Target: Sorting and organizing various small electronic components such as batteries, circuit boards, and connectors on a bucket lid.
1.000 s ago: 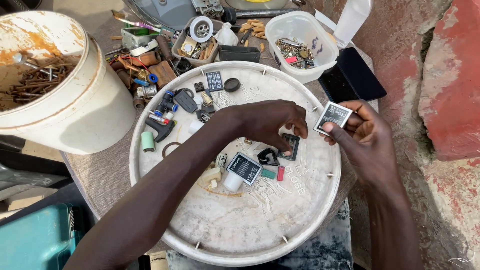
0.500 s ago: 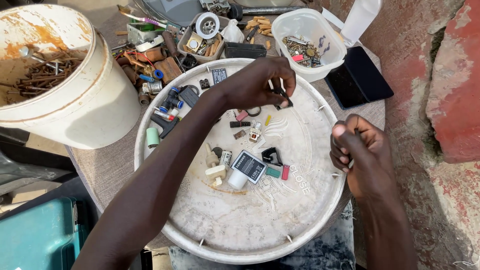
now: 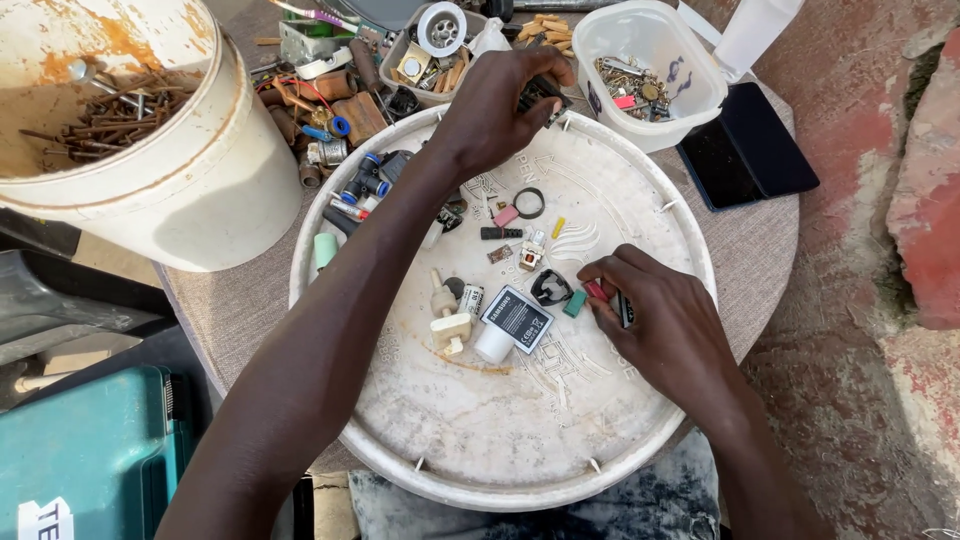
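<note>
From above, the left hand (image 3: 497, 100) stretched across the round white tray (image 3: 640, 440) to its far rim, fingers pinched on a small dark part (image 3: 541, 93). The right hand (image 3: 665, 318) rested curled on the tray, gripping a small flat card (image 3: 624, 306) beside a red piece (image 3: 596, 290). A white bucket (image 3: 200, 190) held rusty nails (image 3: 95, 125); a clear tub (image 3: 655, 60) held metal bits.
</note>
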